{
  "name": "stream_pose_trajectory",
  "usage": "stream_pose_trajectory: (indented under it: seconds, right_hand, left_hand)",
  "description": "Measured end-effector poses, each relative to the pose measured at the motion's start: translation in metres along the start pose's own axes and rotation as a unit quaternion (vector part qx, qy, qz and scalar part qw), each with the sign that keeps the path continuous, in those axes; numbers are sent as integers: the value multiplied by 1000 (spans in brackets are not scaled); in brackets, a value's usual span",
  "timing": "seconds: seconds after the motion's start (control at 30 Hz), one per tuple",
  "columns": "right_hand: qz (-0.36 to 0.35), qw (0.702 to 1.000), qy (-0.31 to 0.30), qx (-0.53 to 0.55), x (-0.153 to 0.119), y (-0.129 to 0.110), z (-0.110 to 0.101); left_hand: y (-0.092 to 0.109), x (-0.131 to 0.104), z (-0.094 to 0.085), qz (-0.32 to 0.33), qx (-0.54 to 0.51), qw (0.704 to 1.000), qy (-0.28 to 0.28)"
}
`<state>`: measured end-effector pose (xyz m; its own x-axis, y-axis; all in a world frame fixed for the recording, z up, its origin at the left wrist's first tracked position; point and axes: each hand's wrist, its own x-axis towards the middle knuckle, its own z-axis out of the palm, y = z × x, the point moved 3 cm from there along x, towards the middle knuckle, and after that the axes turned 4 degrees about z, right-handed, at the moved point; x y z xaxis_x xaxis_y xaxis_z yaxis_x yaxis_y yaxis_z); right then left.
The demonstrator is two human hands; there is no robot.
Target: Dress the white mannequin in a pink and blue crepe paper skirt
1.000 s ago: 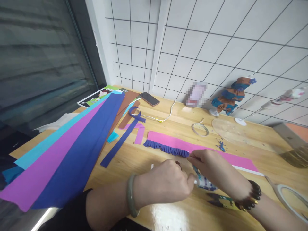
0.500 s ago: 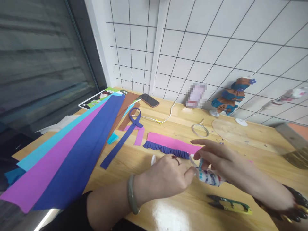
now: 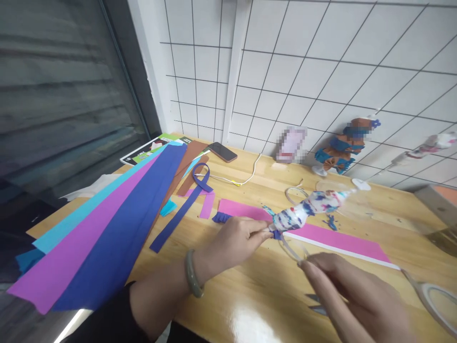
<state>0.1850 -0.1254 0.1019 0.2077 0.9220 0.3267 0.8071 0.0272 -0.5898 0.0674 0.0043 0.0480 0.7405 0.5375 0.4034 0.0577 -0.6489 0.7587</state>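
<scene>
My left hand (image 3: 233,240) pinches the narrow end of a white wrapped form (image 3: 307,209) with blue and red markings. The form is tilted, its far end pointing up and right over the table. My right hand (image 3: 357,290) is blurred, with thumb and finger closed on a thin pale strip (image 3: 291,250) that curves up toward the form's near end. Beneath them lies a long pink paper strip (image 3: 346,240) with a white edge. Its blue ruffle (image 3: 222,217) shows at the left; my left hand hides part of it. Snips (image 3: 316,304) are mostly covered by my right hand.
Long blue, purple and turquoise crepe sheets (image 3: 132,228) lie at the left. Behind are a phone (image 3: 222,152), a white cable (image 3: 246,179) and a decorated figure (image 3: 341,147) by the tiled wall. A tape roll (image 3: 437,297) sits at the right edge.
The wrapped form has been raised and turned, its far end now up and right. My right hand has drawn back toward the lower right with the pale strip.
</scene>
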Motion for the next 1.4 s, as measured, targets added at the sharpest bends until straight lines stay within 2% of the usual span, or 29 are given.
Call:
stream_pose_trajectory:
  seconds: [0.07,0.17,0.27,0.33,0.43,0.57,0.7,0.83,1.13,1.23,1.4]
  right_hand:
    - [63,998,-28,13,6,13,16]
    - [130,990,-33,40,19,25,29]
    - [145,987,-25,64,29,26,35]
    - [153,985,-23,73,34,24,37]
    - [160,982,-21,96,39,22,41]
    - [164,979,-21,123,42,20,42]
    - [178,973,-43,139,41,23,40]
    - [224,955,-82,175,38,33,41]
    - [268,915,-117,279,34,39,40]
    - [284,909,-123,279,34,38,37]
    - [320,911,-100,239,34,40,35]
  left_hand:
    - [-4,-1,2,-51,-66,996,12]
    - [-10,-2,8,-112,-163,980,29]
    - [-14,-2,12,-132,-218,966,45]
    - [-13,-1,11,-118,-223,966,50]
    - [-8,-1,7,-85,-193,976,57]
    - [-4,-1,2,-51,-101,990,80]
    - [-4,-1,3,-11,-31,995,92]
    - [-7,-2,6,14,11,996,92]
    - [-6,-5,11,69,89,989,91]
    - [-4,-6,13,86,107,987,88]
    - [1,-6,15,109,136,981,85]
